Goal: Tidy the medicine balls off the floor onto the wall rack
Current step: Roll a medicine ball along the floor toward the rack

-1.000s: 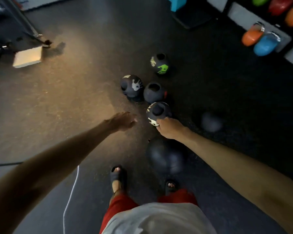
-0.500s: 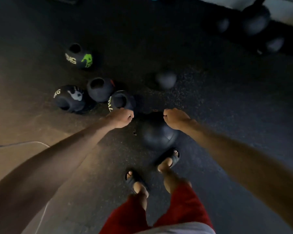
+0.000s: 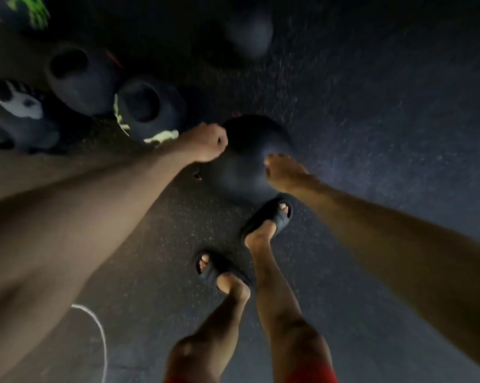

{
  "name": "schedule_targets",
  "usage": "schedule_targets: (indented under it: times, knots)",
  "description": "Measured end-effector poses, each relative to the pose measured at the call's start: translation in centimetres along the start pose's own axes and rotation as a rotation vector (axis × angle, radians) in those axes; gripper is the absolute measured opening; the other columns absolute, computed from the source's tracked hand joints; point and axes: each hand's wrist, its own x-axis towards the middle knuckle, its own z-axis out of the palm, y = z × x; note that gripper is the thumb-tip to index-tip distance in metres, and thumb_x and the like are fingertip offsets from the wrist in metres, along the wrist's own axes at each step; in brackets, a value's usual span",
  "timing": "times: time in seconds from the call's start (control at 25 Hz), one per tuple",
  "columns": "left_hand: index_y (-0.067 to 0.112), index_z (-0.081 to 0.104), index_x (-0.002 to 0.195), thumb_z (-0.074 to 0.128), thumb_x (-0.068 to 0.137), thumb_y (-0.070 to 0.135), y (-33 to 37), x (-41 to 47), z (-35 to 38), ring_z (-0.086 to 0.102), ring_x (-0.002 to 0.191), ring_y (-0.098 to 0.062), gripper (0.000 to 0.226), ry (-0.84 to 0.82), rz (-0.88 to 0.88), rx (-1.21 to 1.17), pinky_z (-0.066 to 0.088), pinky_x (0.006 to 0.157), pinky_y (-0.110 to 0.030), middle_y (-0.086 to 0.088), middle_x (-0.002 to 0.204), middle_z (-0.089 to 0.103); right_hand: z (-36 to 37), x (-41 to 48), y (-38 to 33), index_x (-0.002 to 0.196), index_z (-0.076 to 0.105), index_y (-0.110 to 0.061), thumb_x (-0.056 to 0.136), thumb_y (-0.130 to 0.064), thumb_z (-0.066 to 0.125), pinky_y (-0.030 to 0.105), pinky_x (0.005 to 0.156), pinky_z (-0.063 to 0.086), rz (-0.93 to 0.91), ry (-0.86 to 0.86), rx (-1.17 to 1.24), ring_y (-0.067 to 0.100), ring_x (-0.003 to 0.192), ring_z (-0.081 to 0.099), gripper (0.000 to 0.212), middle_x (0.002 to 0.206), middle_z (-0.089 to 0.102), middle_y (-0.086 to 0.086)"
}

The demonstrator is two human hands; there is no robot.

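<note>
Bent over a speckled dark floor (image 3: 371, 128), we look down on a person's two bare arms reaching to a large dark medicine ball (image 3: 245, 164) that sits on the ground in the middle of the frame. The left hand (image 3: 207, 142) is balled up, fingers curled tight, its knuckles against the ball's upper left side; we cannot tell whether the fist grips any part of it. The right hand (image 3: 284, 174) lies against the ball's right side with its fingers close together and loosely bent, their tips touching the surface.

The right foot's black sandal (image 3: 269, 217) stands just beside the ball's near edge, and the left foot's sandal (image 3: 214, 270) is planted behind it, nearer to us. Red shorts (image 3: 310, 375) show at the bottom edge.

To the left of the large ball we see a cluster of smaller dark balls with grip holes, all on the floor. One with pale yellow markings (image 3: 155, 111) lies just beside the left hand. Next to it sits one with a red mark (image 3: 78, 78). One with a white handprint (image 3: 17, 114) lies at the left edge, and one with a green print (image 3: 28, 9) is cut off by the top left corner. A small plain ball (image 3: 249, 34), blurred, rests well apart near the top. A white cord (image 3: 96, 324) loops across the floor at lower left.
</note>
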Motion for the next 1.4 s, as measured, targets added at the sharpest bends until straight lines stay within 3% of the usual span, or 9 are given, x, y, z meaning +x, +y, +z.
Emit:
schedule_targets:
  times: [0.08, 0.2, 0.28, 0.4, 0.6, 0.76, 1.04, 1.16, 1.4]
  knots:
    - [0.021, 0.071, 0.108, 0.051, 0.097, 0.019, -1.2, 3.1, 4.0, 0.065, 0.108, -0.025, 0.023, -0.026, -0.011, -0.019, 0.051, 0.098, -0.041, -0.004, 0.116, 0.070, 4.8, 3.0, 1.3, 0.144, 0.042, -0.011, 0.099, -0.021, 0.044, 0.045, 0.102, 0.044, 0.059, -0.055, 0.044, 0.040, 0.126, 0.050, 0.046, 0.141, 0.048, 0.024]
    - [0.023, 0.062, 0.126, 0.053, 0.098, 0.022, -3.0, 6.1, 9.4, 0.060, 0.117, -0.025, 0.030, -0.048, -0.030, -0.018, 0.048, 0.100, -0.039, -0.005, 0.129, 0.062, 10.0, 5.5, 2.1, 0.159, -0.004, -0.025, 0.098, -0.024, 0.049, 0.057, 0.112, 0.036, 0.179, -0.184, 0.111, 0.046, 0.143, 0.031, 0.080, 0.161, 0.010, 0.029]
    - [0.023, 0.053, 0.133, 0.055, 0.098, 0.021, -3.5, 7.0, 12.1, 0.056, 0.116, -0.026, 0.035, -0.033, -0.043, 0.013, 0.047, 0.092, -0.039, -0.008, 0.134, 0.051, 11.9, 5.8, 1.9, 0.153, -0.025, -0.030, 0.101, -0.032, 0.051, 0.061, 0.115, 0.029, 0.203, -0.225, 0.157, 0.047, 0.150, 0.011, 0.092, 0.160, -0.021, 0.028]
    - [0.019, 0.048, 0.130, 0.062, 0.093, 0.015, -3.8, 7.6, 14.6, 0.052, 0.113, -0.027, 0.040, 0.141, 0.008, 0.044, 0.043, 0.076, -0.032, -0.013, 0.130, 0.042, 13.2, 6.1, 1.4, 0.149, -0.035, -0.028, 0.099, -0.047, 0.054, 0.062, 0.116, 0.024, 0.222, -0.171, 0.212, 0.047, 0.150, -0.007, 0.104, 0.154, -0.036, 0.027]
    - [0.018, 0.043, 0.138, 0.074, 0.083, 0.027, -3.9, 8.6, 15.8, 0.043, 0.122, -0.026, 0.064, 0.299, 0.133, 0.089, 0.052, 0.092, -0.037, -0.012, 0.134, 0.039, 13.0, 8.8, 1.8, 0.148, -0.036, -0.028, 0.092, -0.063, 0.053, 0.064, 0.114, 0.029, 0.287, -0.035, 0.293, 0.053, 0.148, -0.011, 0.111, 0.153, -0.039, 0.025]
    - [0.022, 0.029, 0.151, 0.078, 0.079, 0.040, -3.2, 11.0, 15.5, 0.029, 0.141, -0.032, 0.089, 0.263, 0.158, 0.192, 0.040, 0.110, -0.048, -0.014, 0.157, 0.023, 9.5, 12.9, 3.3, 0.150, -0.032, -0.030, 0.093, -0.063, 0.052, 0.064, 0.114, 0.028, 0.320, 0.047, 0.388, 0.056, 0.145, -0.015, 0.107, 0.156, -0.036, 0.024]
    - [0.030, 0.005, 0.158, 0.078, 0.064, 0.067, -2.0, 17.3, 13.6, 0.013, 0.149, -0.038, 0.125, 0.289, -0.165, -0.120, 0.026, 0.115, -0.064, -0.018, 0.163, 0.007, 0.9, 21.4, 9.0, 0.153, -0.025, -0.038, 0.091, -0.071, 0.045, 0.068, 0.116, 0.020, 0.315, 0.063, 0.572, 0.053, 0.147, -0.013, 0.098, 0.164, -0.022, 0.016]
    - [0.042, 0.002, 0.155, 0.069, 0.057, 0.082, 0.0, 21.0, 12.0, 0.017, 0.147, -0.040, 0.126, 0.295, -0.309, -0.300, 0.027, 0.113, -0.067, -0.018, 0.161, 0.011, -1.9, 24.4, 11.5, 0.157, -0.013, -0.036, 0.091, -0.075, 0.037, 0.065, 0.117, 0.017, 0.340, 0.102, 0.636, 0.049, 0.150, -0.006, 0.091, 0.167, -0.012, 0.011]
    - [0.035, 0.011, 0.157, 0.058, 0.060, 0.090, 3.8, 27.9, 7.7, 0.033, 0.139, -0.041, 0.121, 0.324, -0.331, -0.093, 0.017, 0.118, -0.062, -0.022, 0.149, 0.029, -1.9, 23.4, 14.9, 0.156, 0.025, -0.019, 0.102, -0.053, 0.040, 0.055, 0.113, 0.034, 0.263, 0.449, 0.643, 0.036, 0.144, 0.028, 0.066, 0.159, 0.023, 0.016]
